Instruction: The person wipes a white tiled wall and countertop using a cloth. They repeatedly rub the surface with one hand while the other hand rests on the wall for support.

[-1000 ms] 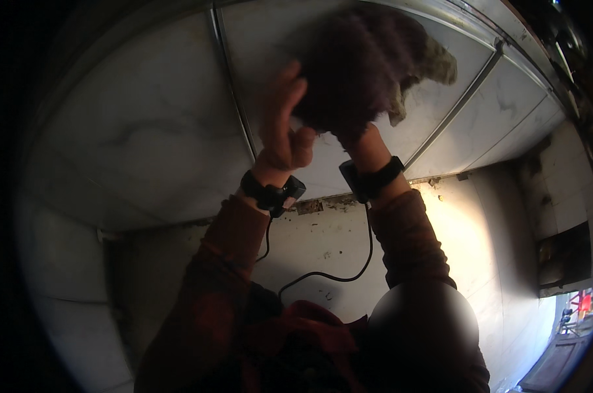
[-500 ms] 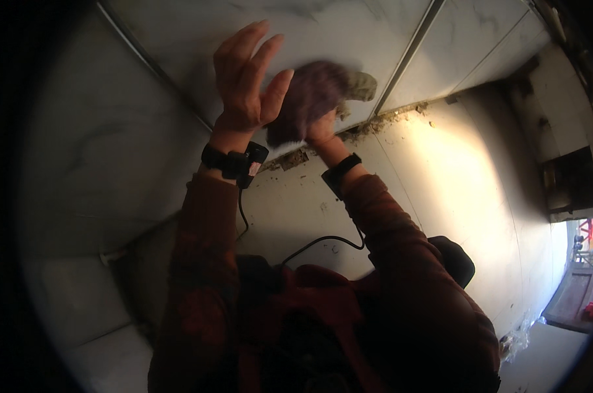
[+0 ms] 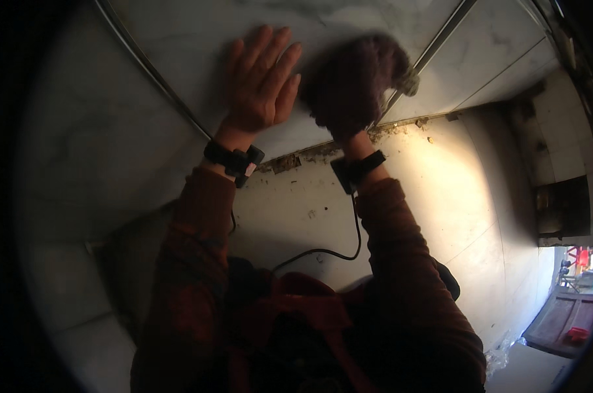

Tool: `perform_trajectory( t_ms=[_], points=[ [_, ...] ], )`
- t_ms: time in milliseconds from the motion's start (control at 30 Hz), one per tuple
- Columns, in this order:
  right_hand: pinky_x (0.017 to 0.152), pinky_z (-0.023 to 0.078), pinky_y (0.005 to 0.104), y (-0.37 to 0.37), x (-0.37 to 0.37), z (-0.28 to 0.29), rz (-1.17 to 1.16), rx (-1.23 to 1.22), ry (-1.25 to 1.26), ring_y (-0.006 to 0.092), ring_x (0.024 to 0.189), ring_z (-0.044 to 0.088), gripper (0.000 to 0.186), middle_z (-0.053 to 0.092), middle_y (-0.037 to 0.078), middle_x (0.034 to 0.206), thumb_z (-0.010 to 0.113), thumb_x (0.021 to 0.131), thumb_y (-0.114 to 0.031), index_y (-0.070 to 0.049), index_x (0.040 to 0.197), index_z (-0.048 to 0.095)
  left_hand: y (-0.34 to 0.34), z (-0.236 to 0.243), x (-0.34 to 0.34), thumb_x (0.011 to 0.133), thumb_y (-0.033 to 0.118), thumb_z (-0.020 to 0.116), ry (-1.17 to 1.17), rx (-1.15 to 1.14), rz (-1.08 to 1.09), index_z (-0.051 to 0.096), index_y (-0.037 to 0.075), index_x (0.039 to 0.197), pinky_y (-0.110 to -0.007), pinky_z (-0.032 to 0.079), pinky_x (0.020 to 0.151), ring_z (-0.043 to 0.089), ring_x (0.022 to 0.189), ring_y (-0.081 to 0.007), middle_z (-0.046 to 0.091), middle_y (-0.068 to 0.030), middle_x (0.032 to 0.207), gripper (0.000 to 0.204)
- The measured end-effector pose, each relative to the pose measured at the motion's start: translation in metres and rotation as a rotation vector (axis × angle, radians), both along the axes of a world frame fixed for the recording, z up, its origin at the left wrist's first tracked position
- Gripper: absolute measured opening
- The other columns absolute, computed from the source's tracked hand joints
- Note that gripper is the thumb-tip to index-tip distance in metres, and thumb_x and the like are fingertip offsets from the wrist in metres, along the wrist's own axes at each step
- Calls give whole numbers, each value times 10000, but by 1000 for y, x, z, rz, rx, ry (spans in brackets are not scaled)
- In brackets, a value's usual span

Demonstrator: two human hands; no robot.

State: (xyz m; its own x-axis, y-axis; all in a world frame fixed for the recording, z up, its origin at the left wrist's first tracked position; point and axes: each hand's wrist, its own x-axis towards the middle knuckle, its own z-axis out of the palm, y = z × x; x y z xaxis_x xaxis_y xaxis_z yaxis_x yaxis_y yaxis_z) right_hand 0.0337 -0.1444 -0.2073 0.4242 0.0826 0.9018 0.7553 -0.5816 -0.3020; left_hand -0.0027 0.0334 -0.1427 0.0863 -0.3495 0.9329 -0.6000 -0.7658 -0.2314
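My left hand (image 3: 260, 88) lies open against the pale marbled wall panel (image 3: 198, 59), fingers stretched upward and slightly apart. To its right, a dark purple cloth (image 3: 352, 82) is pressed to the panel by my right hand (image 3: 356, 143). The cloth covers nearly all of that hand, so only its base and wrist show, and the fingers are hidden. A greyish, lighter bit of cloth (image 3: 409, 84) sticks out at the right side of the bundle, over the metal strip (image 3: 434, 44).
Metal strips divide the wall panels. Crumbled debris (image 3: 286, 162) lines the joint between wall and pale floor (image 3: 434, 196). A black cable (image 3: 316, 251) hangs from my right wrist strap. At right is a dark rectangular opening (image 3: 563, 206), with clear plastic wrap (image 3: 499, 357) lower down.
My right hand and the cloth have moved right, to the metal strip. My left hand has shifted slightly right, its fingers now straighter and flatter on the panel.
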Motion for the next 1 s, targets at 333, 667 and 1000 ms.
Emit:
perform_trajectory(
  t_ms=[333,667,1000],
  points=[
    [1104,223,522,21,-44,-48,-157,-408,291,408,1254,383,514,470,211,1287,598,832,-286,-37,1267,487,-1,4,-7,900,217,528,44,-3,44,565,70,1247,-472,183,1111,430,1296,-291,543,-101,1325,379],
    [1138,170,477,-3,27,-41,-84,-229,11,364,1382,213,728,260,208,1473,536,898,-408,-5,1436,258,-4,2,-7,907,209,522,38,-30,62,582,76,1236,-439,199,1124,430,1309,-262,555,-80,1319,360],
    [1062,267,525,10,-18,-56,-91,-464,286,403,1306,340,693,365,254,1404,526,864,-441,-16,1389,375,-3,3,-9,903,212,522,59,-7,83,575,88,1248,-447,194,1127,424,1312,-262,552,-75,1323,371]
  ],
)
